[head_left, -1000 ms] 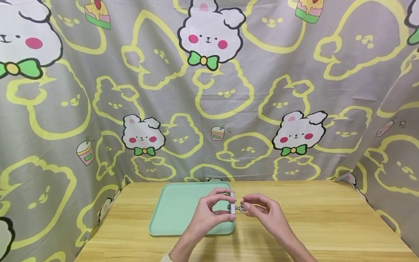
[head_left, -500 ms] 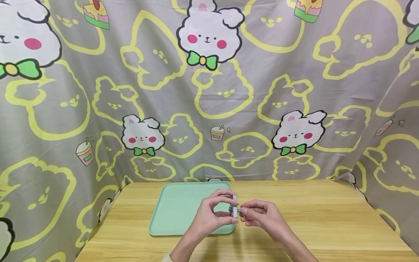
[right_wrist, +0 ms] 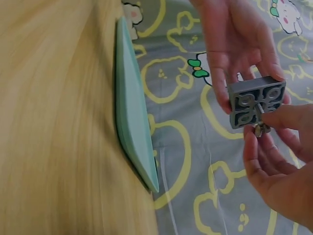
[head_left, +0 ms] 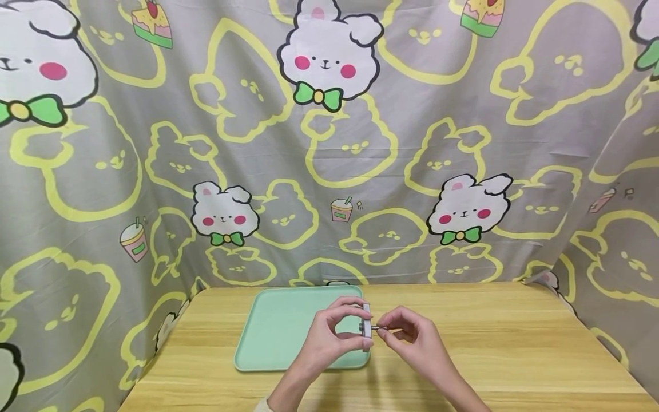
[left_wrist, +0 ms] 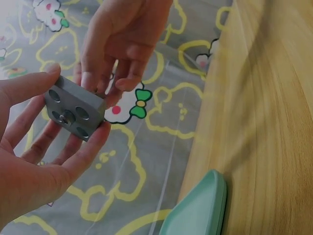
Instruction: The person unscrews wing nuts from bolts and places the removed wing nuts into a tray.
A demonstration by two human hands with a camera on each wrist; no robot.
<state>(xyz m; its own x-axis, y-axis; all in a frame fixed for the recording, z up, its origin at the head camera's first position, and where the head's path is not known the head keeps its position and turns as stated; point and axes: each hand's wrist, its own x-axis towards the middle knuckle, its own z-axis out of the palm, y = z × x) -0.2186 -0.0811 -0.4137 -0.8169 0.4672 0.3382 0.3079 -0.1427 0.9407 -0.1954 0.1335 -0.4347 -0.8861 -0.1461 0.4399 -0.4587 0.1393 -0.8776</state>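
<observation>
My left hand (head_left: 319,339) grips a grey square block (head_left: 367,328) by its opposite edges, thumb below and fingers above in the head view. The left wrist view shows round holes in the block's face and a bolt head (left_wrist: 67,117) in its middle. From the other, ribbed face, a threaded bolt shaft (right_wrist: 259,107) sticks out towards my right hand (head_left: 419,339). A metal wing nut (right_wrist: 260,130) is at the shaft's outer part, pinched between my right thumb and fingers. The fingers partly cover it. Both hands are held above the table.
A mint green tray (head_left: 278,329) lies on the wooden table (head_left: 494,343), left of and partly behind my left hand. A grey curtain (head_left: 360,160) with cartoon prints hangs behind the table and along both sides.
My right fingers have turned at the wing nut, from folded closely over it half a second ago to a fingertip pinch. The block has shifted slightly up and left since then.
</observation>
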